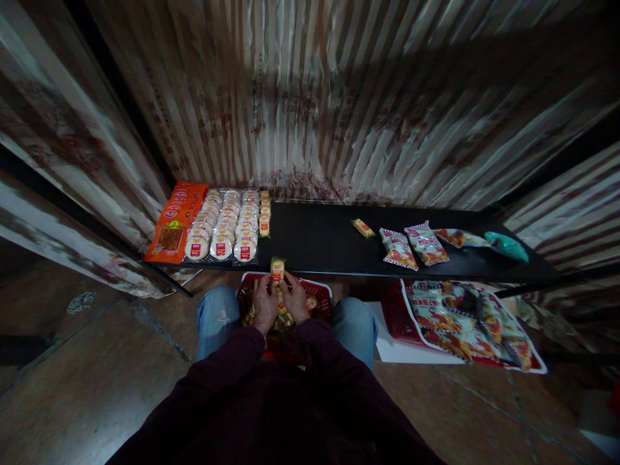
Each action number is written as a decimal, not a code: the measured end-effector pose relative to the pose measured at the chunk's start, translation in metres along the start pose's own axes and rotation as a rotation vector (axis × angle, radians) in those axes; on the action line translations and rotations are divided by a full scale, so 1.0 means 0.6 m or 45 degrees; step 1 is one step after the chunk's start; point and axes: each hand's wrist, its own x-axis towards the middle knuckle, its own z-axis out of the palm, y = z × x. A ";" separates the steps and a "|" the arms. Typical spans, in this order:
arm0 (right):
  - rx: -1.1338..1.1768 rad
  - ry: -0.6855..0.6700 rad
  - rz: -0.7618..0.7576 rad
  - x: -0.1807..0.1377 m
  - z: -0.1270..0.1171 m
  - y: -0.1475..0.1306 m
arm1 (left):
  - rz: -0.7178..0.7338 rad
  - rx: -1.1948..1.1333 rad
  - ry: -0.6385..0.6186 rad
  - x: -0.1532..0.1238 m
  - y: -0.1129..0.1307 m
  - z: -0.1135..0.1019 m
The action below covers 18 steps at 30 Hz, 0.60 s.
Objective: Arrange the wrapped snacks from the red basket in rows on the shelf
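A small yellow wrapped snack cake (278, 270) is held upright over the front edge of the black shelf (310, 239). Both my left hand (265, 302) and my right hand (295, 300) are closed around its lower end, one from each side. Under them, between my knees, a red basket (325, 289) contains more small wrapped snacks (310, 302). On the shelf, a short column of matching yellow snacks (264, 223) lies beside rows of round white packaged crackers (221, 247). One more yellow snack (362, 227) lies apart to the right.
An orange snack bag (177, 219) lies at the shelf's left end. Several white-and-red snack bags (426, 243) and a teal packet (506, 247) are on the right. Below stands a second red basket (397, 316) full of bags. Striped curtains (310, 97) hang behind.
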 end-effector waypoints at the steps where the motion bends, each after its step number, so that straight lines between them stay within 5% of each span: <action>1: 0.001 0.000 -0.006 0.005 0.001 -0.003 | 0.006 0.013 -0.004 0.004 0.003 -0.002; 18: -0.007 0.000 -0.071 0.105 0.023 -0.039 | 0.014 0.038 0.083 0.086 0.040 0.002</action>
